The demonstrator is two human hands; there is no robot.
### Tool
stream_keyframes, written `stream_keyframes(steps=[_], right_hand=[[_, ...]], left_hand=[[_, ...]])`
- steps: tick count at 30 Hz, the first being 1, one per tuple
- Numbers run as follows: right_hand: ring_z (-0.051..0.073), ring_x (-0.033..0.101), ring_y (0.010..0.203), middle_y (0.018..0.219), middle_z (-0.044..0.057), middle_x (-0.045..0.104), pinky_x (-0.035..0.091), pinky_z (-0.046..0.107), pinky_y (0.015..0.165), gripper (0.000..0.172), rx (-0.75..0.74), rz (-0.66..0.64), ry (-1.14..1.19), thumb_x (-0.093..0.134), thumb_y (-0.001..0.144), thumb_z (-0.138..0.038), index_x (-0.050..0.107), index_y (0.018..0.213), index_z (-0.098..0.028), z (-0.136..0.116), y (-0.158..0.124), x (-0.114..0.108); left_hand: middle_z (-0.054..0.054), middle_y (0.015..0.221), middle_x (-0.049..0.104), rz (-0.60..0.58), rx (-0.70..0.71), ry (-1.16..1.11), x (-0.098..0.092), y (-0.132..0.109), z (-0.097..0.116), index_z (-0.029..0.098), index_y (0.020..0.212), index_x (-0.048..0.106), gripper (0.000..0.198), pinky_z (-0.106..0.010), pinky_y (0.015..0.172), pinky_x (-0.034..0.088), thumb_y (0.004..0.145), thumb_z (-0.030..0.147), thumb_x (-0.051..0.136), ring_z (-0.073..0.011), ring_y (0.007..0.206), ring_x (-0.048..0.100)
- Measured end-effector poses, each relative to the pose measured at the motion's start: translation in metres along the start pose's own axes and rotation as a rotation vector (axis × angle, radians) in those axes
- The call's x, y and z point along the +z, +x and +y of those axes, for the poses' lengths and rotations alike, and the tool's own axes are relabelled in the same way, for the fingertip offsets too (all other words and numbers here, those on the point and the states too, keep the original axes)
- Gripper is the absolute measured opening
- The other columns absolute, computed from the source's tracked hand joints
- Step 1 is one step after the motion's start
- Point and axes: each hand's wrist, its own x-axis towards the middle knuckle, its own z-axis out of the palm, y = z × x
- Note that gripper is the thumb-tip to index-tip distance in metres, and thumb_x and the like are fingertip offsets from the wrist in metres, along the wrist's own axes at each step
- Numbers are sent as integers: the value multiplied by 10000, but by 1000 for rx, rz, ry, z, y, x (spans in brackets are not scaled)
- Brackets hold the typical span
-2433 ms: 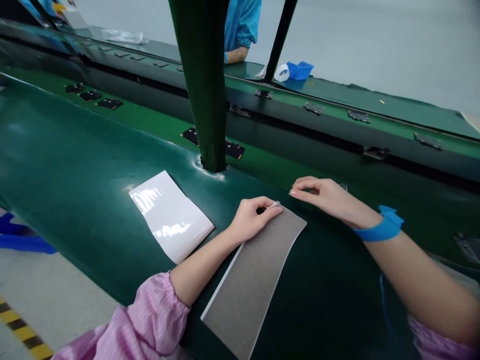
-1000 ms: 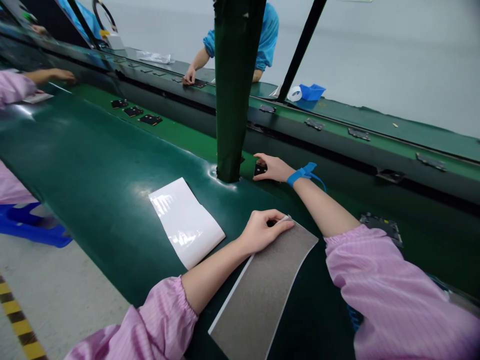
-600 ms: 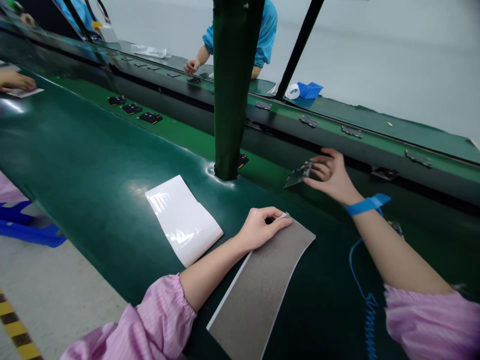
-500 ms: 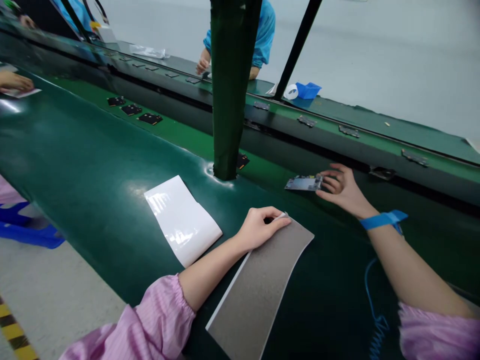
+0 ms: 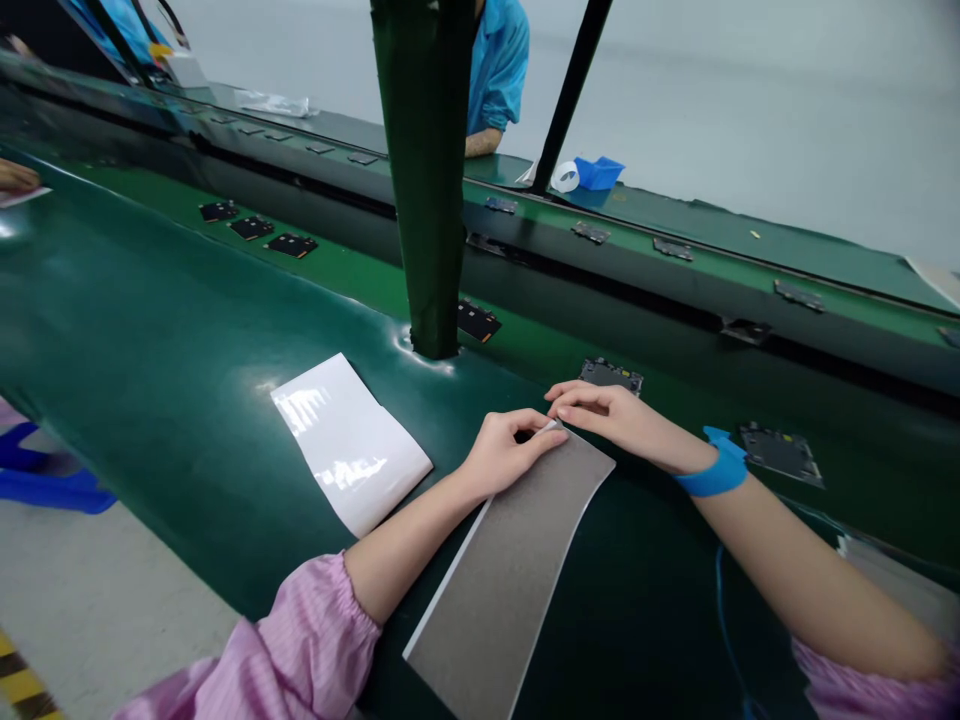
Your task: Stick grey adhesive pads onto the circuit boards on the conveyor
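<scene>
My left hand (image 5: 514,452) pinches the upper edge of a long grey sheet (image 5: 517,570) with a white border, thumb on top. The sheet lies slanted on the green tabletop in front of me. My right hand (image 5: 607,415), a blue wrist strap (image 5: 716,470) behind it, reaches to the sheet's top corner. Its fingertips are close to those of my left hand, fingers stretched and slightly apart from the thumb. Just behind the right hand, a circuit board (image 5: 611,374) lies on the green strip, its near part hidden. Another circuit board (image 5: 782,453) lies beyond my right wrist.
A glossy white sheet (image 5: 349,440) lies left of my left arm. A green post (image 5: 427,200) rises from the table edge. Several dark boards (image 5: 292,245) lie along the strip, more on the raised ledge (image 5: 697,265). A person in blue (image 5: 499,80) is across the line.
My right hand has let go of the circuit board on the strip and moved left to the grey sheet's top corner. The left hand keeps its hold. The view has shifted slightly.
</scene>
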Motion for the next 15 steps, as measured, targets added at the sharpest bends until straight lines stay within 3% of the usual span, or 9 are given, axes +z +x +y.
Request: stream_keyframes(steps=[9, 12, 15], right_hand=[[282, 622, 995, 1131, 84, 624, 534, 421, 835, 420, 12, -26, -83, 608, 740, -652, 695, 730, -241, 1, 2, -12], [300, 599, 1057, 1136, 88, 631, 497, 435, 908, 403, -31, 102, -155, 597, 763, -622, 715, 782, -238, 4, 23, -21], [287, 612, 1009, 1038, 82, 672, 474, 430, 931, 292, -48, 216, -235, 642, 769, -493, 718, 768, -211, 10, 65, -28]], left_hand=[[-51, 827, 750, 9, -22, -28, 0, 0, 3, 161, 814, 733, 216, -283, 703, 503, 810, 367, 667, -184, 758, 673], [-49, 826, 748, 6, -11, -39, 0, 1, 3, 163, 814, 733, 211, -281, 712, 507, 817, 362, 664, -180, 760, 673], [-46, 843, 748, -7, 16, -40, 0, 1, 2, 172, 814, 735, 202, -278, 720, 510, 824, 360, 661, -180, 780, 676]])
